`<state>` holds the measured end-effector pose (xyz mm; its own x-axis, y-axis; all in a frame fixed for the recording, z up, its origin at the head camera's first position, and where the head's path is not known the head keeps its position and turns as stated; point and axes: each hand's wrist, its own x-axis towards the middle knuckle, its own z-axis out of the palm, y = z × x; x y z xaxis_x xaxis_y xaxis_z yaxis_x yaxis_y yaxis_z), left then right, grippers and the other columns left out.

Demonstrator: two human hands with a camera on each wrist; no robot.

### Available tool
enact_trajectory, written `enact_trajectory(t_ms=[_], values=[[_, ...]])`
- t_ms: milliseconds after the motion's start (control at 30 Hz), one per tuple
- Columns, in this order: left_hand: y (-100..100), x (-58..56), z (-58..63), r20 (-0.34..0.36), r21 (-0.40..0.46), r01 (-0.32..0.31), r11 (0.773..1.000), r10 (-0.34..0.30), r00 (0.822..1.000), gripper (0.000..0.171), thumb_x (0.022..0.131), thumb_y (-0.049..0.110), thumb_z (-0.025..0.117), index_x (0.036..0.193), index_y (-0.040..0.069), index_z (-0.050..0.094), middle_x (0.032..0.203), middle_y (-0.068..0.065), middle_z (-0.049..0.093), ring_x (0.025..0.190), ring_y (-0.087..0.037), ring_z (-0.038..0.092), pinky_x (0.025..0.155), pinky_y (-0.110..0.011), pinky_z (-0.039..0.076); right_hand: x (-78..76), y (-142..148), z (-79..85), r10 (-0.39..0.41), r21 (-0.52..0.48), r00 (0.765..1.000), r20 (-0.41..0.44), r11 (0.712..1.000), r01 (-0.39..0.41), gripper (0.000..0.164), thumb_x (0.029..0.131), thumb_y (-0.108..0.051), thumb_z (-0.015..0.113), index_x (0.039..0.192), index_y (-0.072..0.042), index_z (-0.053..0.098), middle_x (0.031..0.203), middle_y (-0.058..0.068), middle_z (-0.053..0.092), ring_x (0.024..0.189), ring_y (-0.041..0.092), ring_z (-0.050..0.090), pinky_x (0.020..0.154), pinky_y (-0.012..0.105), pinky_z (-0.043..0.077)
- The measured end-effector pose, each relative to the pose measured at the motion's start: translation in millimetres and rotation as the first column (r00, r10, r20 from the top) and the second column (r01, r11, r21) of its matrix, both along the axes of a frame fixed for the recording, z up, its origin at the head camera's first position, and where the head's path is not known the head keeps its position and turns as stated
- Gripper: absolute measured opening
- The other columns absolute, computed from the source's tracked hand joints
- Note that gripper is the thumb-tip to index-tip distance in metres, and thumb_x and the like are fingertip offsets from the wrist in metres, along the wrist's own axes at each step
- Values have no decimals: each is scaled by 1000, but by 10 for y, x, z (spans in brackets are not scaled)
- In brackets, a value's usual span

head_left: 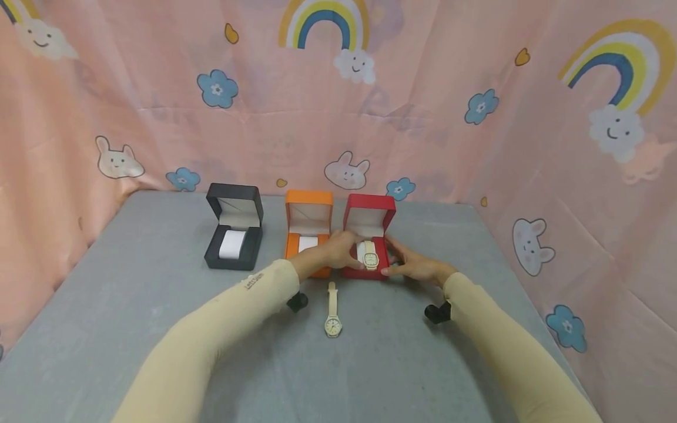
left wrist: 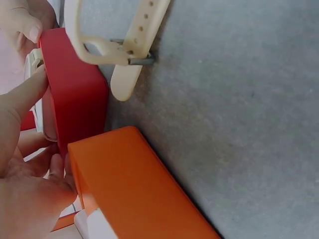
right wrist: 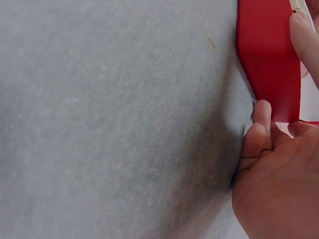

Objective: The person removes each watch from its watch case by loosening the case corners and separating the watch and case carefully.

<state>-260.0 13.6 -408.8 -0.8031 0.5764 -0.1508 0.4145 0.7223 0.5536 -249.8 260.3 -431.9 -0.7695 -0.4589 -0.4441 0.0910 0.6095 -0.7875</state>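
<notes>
A red watch box (head_left: 365, 274) stands with its lid up, a cream square-faced watch (head_left: 371, 260) on the white cushion inside. My left hand (head_left: 338, 249) holds the box's left side, its thumb over the front edge by the watch and its other fingers between this box and the orange one. On the opposite side my right hand (head_left: 415, 263) grips the box, thumb near the front rim. In the right wrist view that hand's fingers (right wrist: 255, 137) curl at the red wall (right wrist: 271, 64). The left wrist view shows the left thumb (left wrist: 30, 92) touching the rim area.
Close by on the left is an open orange watch box (head_left: 309, 197) with a white cushion. Farther left stands an open black watch box (head_left: 233, 191), also with a white cushion. A cream round-faced watch (head_left: 332, 326) lies on the grey table (head_left: 370, 364) in front. A patterned curtain (head_left: 296, 135) hangs behind.
</notes>
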Motion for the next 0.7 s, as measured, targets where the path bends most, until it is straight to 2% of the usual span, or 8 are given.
enact_trajectory(t_ms=[133, 333, 533, 700], values=[[-1, 5, 43, 1, -40, 22, 999, -22, 1000, 71, 90, 28, 78, 150, 6, 47, 149, -15, 50, 134, -30, 40, 113, -44, 38, -12, -11, 9, -7, 18, 1000, 1, 1000, 7, 109, 93, -37, 73, 163, -26, -9, 169, 14, 8, 142, 36, 32, 118, 64, 31], [26, 34, 75, -25, -89, 11, 996, -13, 1000, 68, 91, 29, 77, 148, 5, 49, 150, -14, 49, 135, -30, 39, 116, -42, 35, -18, -8, 14, -2, 10, 1000, -8, 1000, 2, 107, 94, -35, 71, 163, -24, -9, 169, 15, 9, 141, 36, 35, 118, 62, 31], [66, 77, 66, -71, -115, -16, 993, 7, 997, 66, 90, 29, 78, 145, 3, 52, 149, -15, 49, 132, -30, 42, 113, -42, 41, -16, -9, 6, 0, 13, 1000, -7, 1000, 0, 107, 94, -35, 71, 163, -24, -9, 170, 14, 7, 140, 36, 36, 119, 61, 31], [57, 82, 72, -81, -87, -30, 996, 23, 996, 62, 88, 28, 80, 139, 1, 57, 144, -16, 47, 131, -27, 42, 111, -39, 44, 3, -16, 10, -4, 14, 1000, -1, 1000, 4, 107, 94, -35, 71, 163, -24, -10, 170, 14, 7, 142, 37, 33, 119, 64, 30]])
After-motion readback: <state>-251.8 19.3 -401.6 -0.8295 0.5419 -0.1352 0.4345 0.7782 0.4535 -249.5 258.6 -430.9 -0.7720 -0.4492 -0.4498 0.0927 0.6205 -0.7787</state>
